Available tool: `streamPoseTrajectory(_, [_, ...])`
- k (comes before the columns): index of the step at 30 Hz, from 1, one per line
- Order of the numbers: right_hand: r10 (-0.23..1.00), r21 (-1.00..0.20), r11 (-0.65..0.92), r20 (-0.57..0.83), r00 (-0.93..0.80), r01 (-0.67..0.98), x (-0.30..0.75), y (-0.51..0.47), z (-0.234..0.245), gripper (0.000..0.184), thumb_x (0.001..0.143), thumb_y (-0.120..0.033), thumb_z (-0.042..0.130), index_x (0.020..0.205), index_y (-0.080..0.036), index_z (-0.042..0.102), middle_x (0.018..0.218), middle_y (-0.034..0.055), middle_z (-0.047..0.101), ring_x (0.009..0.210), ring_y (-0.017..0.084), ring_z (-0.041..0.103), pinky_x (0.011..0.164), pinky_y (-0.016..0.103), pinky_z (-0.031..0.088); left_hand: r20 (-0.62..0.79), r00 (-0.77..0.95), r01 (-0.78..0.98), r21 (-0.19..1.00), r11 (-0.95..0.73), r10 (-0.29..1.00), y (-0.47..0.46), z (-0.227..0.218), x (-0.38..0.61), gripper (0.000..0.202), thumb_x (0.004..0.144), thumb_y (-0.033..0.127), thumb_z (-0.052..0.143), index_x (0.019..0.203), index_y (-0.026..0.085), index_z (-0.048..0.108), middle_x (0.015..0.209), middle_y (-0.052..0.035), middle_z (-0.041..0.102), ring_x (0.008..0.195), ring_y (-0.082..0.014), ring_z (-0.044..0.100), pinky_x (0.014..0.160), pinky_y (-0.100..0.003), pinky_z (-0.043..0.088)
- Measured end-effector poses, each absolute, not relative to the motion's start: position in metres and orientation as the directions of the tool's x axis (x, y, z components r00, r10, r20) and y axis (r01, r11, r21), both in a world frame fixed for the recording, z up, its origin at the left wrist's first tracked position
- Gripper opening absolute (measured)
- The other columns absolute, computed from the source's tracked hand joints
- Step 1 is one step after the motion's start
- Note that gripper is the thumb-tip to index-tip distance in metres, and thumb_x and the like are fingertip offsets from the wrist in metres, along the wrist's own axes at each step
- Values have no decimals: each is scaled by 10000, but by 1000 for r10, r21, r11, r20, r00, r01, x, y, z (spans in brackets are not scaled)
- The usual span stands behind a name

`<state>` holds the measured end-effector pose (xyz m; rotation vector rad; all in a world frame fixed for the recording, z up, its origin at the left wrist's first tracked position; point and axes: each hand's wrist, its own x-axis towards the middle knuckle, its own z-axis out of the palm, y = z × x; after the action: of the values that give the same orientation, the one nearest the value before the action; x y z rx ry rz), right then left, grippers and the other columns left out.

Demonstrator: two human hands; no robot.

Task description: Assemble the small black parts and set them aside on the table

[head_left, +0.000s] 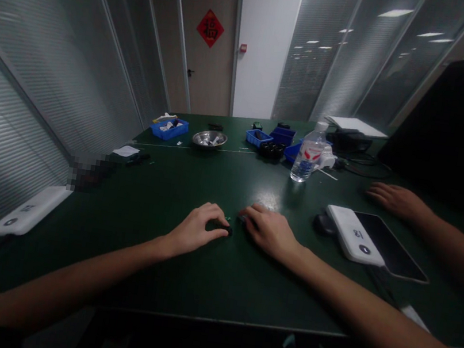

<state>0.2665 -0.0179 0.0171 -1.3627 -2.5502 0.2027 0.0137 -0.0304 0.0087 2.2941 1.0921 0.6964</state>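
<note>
My left hand rests low over the green tabletop, thumb and fingers pinched round a small black part with a bit of green at its upper edge. Just to the right, my right hand lies palm down with its fingers curled in. A small greyish piece shows at its fingertips, too small to name. The two hands face each other, a short gap between their fingertips.
Farther back stand a water bottle, a metal bowl and blue trays. White power banks lie on both sides, the right one by a dark tablet-like slab. Another person's hand rests at the right.
</note>
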Motion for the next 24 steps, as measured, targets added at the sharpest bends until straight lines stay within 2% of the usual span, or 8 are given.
streamPoseTrajectory(2, [832,-234,554,145,-535,799,266,-18,17,284,1034,-283,464,1260,-260,635,1126,60,651,834,162,637,676,250,402,274,547,551,593,-587,791,-31,10,18,155,933,329,686,1048,228,714,1211,-51,659,1157,-227,576,991,-389,470])
streamPoseTrajectory(4, [832,-239,554,138,-537,798,266,-18,18,290,1033,-277,465,1269,-257,633,1133,64,651,844,165,639,677,251,405,262,551,570,576,-586,793,-30,10,19,168,960,321,649,1092,230,699,1253,-52,650,1192,-231,565,1013,-403,462])
streamPoseTrajectory(8, [838,-241,544,117,-533,804,266,-19,21,301,1034,-278,468,1288,-258,627,1158,71,646,866,167,649,693,253,421,195,584,619,522,-587,788,-23,10,11,236,995,323,593,1204,244,668,1203,-54,673,1118,-230,605,974,-412,479])
streamPoseTrajectory(11, [835,-243,550,126,-536,799,267,-19,21,300,1032,-271,464,1281,-253,629,1156,69,643,858,164,647,696,255,424,192,617,619,482,-621,763,-19,12,5,242,998,314,586,1215,248,669,1178,-53,678,1083,-221,617,950,-389,488])
streamPoseTrajectory(15, [826,-255,563,140,-546,786,268,-17,17,305,1015,-262,481,1282,-252,629,1150,64,645,864,168,643,698,255,424,160,606,617,524,-587,779,-12,14,-13,259,995,325,582,1229,257,669,1206,-50,679,1075,-209,632,928,-359,510])
streamPoseTrajectory(18, [823,-259,567,147,-548,782,269,-16,15,311,1008,-257,488,1286,-251,627,1147,62,646,874,171,641,703,258,431,118,507,671,568,-476,854,2,13,-49,337,977,353,594,1297,261,646,1229,-54,687,1009,-203,655,838,-333,536])
streamPoseTrajectory(21, [819,-261,573,162,-550,777,269,-16,14,308,1012,-258,481,1284,-244,626,1150,65,645,863,167,642,703,259,436,128,322,780,525,-340,938,24,10,-107,419,946,403,615,1338,254,642,1222,-65,705,972,-218,668,808,-338,542])
streamPoseTrajectory(24, [820,-263,572,159,-550,777,269,-17,16,308,1016,-261,479,1288,-239,623,1151,70,647,853,165,644,696,260,437,198,177,865,436,-249,964,47,3,-174,385,916,422,627,1254,257,710,1271,-46,706,1073,-250,665,941,-370,515])
